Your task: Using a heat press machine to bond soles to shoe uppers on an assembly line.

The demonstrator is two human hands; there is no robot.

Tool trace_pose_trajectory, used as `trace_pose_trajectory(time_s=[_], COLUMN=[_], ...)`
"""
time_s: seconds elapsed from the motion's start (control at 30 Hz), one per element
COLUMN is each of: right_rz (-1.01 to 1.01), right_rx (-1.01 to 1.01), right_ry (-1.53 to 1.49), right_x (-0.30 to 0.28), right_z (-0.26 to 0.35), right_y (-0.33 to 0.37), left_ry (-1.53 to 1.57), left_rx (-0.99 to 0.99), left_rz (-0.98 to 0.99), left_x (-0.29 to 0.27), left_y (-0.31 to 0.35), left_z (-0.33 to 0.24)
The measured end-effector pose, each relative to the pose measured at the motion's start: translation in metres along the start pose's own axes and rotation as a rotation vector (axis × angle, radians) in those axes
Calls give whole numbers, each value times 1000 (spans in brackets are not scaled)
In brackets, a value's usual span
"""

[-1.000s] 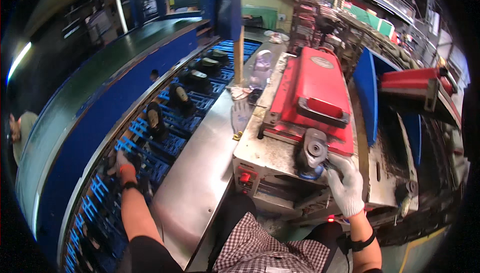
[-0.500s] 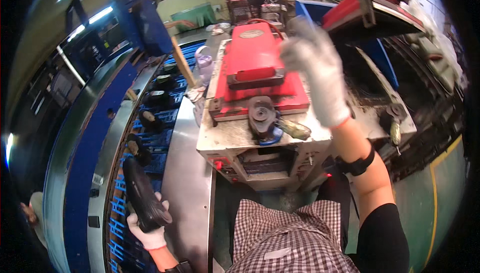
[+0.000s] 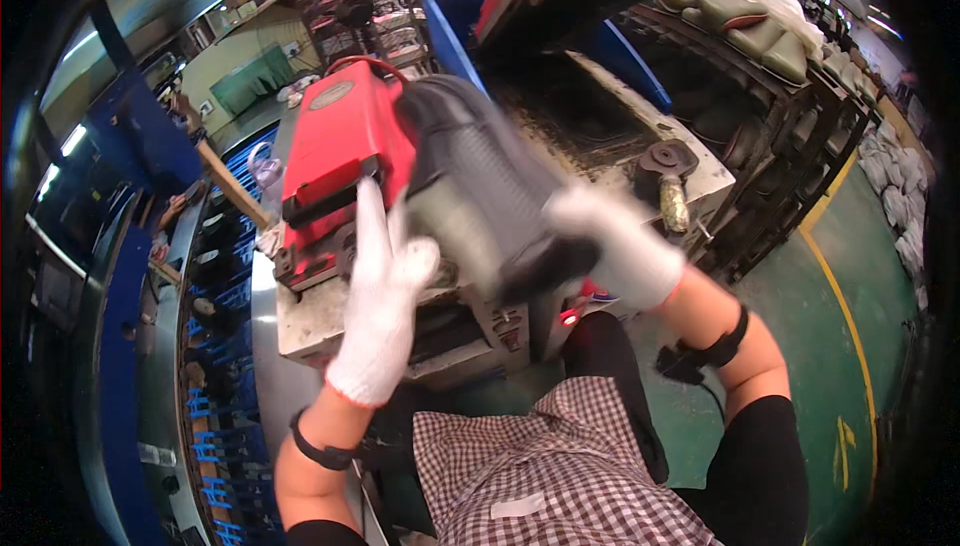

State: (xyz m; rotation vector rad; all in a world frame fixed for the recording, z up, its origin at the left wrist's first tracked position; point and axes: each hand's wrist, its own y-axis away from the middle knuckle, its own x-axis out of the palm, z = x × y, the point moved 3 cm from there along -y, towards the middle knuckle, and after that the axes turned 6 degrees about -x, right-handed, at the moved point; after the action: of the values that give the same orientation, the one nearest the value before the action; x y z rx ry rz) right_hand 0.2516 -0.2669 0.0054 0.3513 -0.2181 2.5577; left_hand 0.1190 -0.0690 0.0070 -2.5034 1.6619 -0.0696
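The left hand [image 3: 385, 296], fingers spread, reaches to the handle [image 3: 335, 204] of a red lid [image 3: 340, 146]; contact is hard to tell. The right hand [image 3: 630, 251] grips the near end of a blurred dark boot [image 3: 480, 186], held up beside the lid. The step looks like working the lid, boot in hand; the next move would call for keeping the boot clear. Beyond, another machine [image 3: 705, 186] stands open.
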Motion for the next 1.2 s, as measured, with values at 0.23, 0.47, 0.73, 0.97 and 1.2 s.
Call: trace_pose_trajectory(time_s=[0.23,0.47,0.73,0.97,1.2], right_rz=[-346,-273,-67,17,2], right_rx=[-334,224,115,203,87], right_ry=[776,1663,1953,1991,1931], right_x=[-195,-253,-246,-267,-231], right_z=[59,63,47,46,63], right_y=[-72,-152,-178,-156,-116], left_ry=[-277,-595,-846,-932,-786], left_rx=[405,894,504,831,919], left_rz=[29,18,34,13,-67], left_x=[41,124,127,153,164], left_y=[-141,-257,-334,-339,-299], left_z=[-93,-148,-191,-169,-137])
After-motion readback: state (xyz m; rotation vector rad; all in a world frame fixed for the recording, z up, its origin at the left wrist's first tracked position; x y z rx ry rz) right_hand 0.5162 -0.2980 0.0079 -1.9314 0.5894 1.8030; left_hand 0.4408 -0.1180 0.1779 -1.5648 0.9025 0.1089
